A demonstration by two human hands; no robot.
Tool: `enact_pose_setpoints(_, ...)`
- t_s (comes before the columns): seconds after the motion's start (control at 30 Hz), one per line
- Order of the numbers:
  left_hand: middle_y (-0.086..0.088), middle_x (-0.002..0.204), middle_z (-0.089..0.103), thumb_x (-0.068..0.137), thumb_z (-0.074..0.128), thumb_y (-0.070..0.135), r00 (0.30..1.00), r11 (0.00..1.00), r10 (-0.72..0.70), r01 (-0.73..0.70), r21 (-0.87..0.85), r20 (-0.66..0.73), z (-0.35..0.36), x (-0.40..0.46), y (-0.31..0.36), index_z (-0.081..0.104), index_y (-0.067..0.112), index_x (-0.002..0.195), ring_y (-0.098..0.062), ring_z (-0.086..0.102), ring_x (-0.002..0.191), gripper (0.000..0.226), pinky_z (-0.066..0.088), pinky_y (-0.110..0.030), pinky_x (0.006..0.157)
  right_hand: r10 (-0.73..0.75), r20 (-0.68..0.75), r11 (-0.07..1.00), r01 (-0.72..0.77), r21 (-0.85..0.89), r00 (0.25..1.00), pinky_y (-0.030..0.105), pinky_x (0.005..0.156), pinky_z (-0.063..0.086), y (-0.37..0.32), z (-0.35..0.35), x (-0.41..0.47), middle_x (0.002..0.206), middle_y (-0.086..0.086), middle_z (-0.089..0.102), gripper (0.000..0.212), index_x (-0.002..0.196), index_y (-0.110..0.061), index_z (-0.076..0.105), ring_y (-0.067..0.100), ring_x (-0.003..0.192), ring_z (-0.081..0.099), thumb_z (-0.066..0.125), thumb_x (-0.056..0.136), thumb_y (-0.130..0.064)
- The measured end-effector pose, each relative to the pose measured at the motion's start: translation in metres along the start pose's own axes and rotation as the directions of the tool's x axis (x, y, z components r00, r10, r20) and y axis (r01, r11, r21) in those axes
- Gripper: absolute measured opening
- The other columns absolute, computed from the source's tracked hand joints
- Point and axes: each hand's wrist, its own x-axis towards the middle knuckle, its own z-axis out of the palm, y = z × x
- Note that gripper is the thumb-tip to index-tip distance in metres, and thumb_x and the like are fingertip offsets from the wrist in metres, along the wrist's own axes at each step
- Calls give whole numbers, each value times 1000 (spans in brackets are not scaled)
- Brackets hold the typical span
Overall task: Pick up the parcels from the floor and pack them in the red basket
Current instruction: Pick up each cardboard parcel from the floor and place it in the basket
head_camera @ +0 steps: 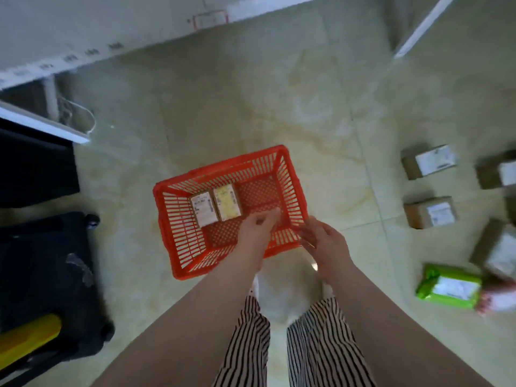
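Both hands are empty: left hand point(258, 223) over the basket point(167, 188), right hand point(321, 241) at its rim; two parcels point(216, 206) are packed side by side, conserving space.

Basket point(167, 219) sat on floor point(279, 107), directly before the person's feet. Two labelled boxes point(216, 205) lay side by side, touching, in its far-left part. Suitcase point(42, 275) stood left of basket, cabinet point(33, 169) behind the suitcase. Cardboard parcels point(428, 185) lay scattered on floor well right of basket; a soft bag parcel point(449, 286) nearest the person there. Shelf edge point(111, 48) ran beyond.
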Motion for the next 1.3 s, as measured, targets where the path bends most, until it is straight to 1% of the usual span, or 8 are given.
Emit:
enact_pose_setpoints(0.23, -4, 79, 61, 90, 64, 25, 972, 974, 120, -154, 164, 200, 140, -66, 20, 64, 21, 75, -14, 51, 70, 16, 39, -24, 61, -18, -195, 973, 62, 221, 981, 26, 76, 53, -57, -162, -34, 100, 11, 68, 13, 92, -13, 63, 21, 91, 64, 66, 90, -26)
enact_pose_setpoints(0.37, -3, 85, 67, 83, 71, 32, 963, 955, 124, -181, 234, 239, 234, -93, 1, 69, 22, 86, -16, 59, 83, 10, 48, -29, 78, -12, -282, 952, 98, 291, 959, 26, 78, 53, -80, -262, -39, 103, 11, 66, 11, 93, -14, 64, 22, 94, 62, 66, 90, -25)
enact_pose_setpoints(0.5, -7, 109, 69, 77, 75, 39, 961, 945, 55, -137, 296, 270, 320, -122, -14, 69, 15, 109, -20, 63, 105, 40, 47, -39, 102, -24, -362, 949, 136, 286, 932, 24, 76, 52, -100, -343, -36, 106, 10, 66, 27, 109, -10, 63, 21, 95, 63, 67, 89, -28)
enact_pose_setpoints(0.87, -6, 130, 59, 79, 75, 37, 951, 893, 3, -141, 427, 309, 438, -88, -11, 57, 11, 124, -23, 59, 112, 55, 40, -30, 92, 130, -444, 930, 47, 366, 887, 32, 79, 50, -118, -420, 31, 84, 5, 60, 24, 98, -8, 68, 21, 85, 57, 71, 86, -28)
enact_pose_setpoints(1.0, -7, 132, 57, 80, 74, 34, 953, 850, 14, -171, 499, 302, 472, -45, 0, 57, 12, 125, -18, 54, 109, 53, 39, -30, 92, 181, -454, 920, 13, 393, 873, 34, 87, 54, -127, -432, 78, 100, 16, 68, 38, 113, -5, 65, 29, 95, 66, 72, 85, -30)
enact_pose_setpoints(1.1, -8, 133, 56, 80, 74, 33, 953, 823, 15, -184, 538, 303, 495, -12, -3, 55, 9, 128, -18, 52, 108, 57, 36, -28, 88, 223, -431, 910, -29, 413, 874, 30, 74, 52, -121, -440, 124, 82, 6, 62, 47, 117, -5, 64, 20, 74, 57, 74, 83, -35)
enact_pose_setpoints(1.23, -7, 134, 54, 82, 72, 34, 949, 746, 10, -217, 629, 315, 520, 41, -29, 53, 11, 132, -15, 51, 107, 58, 35, -26, 86, 290, -418, 911, -115, 396, 861, 39, 94, 51, -94, -451, 191, 86, 0, 62, 53, 121, -9, 61, 22, 91, 60, 73, 81, -42)
enact_pose_setpoints(1.3, -7, 136, 53, 83, 70, 34, 949, 707, 18, -235, 667, 315, 532, 74, -47, 50, 11, 134, -18, 52, 114, 60, 35, -26, 86, 293, -418, 926, -147, 346, 860, 37, 83, 51, -76, -455, 231, 85, 5, 56, 60, 108, -3, 65, 27, 81, 56, 74, 73, -50)
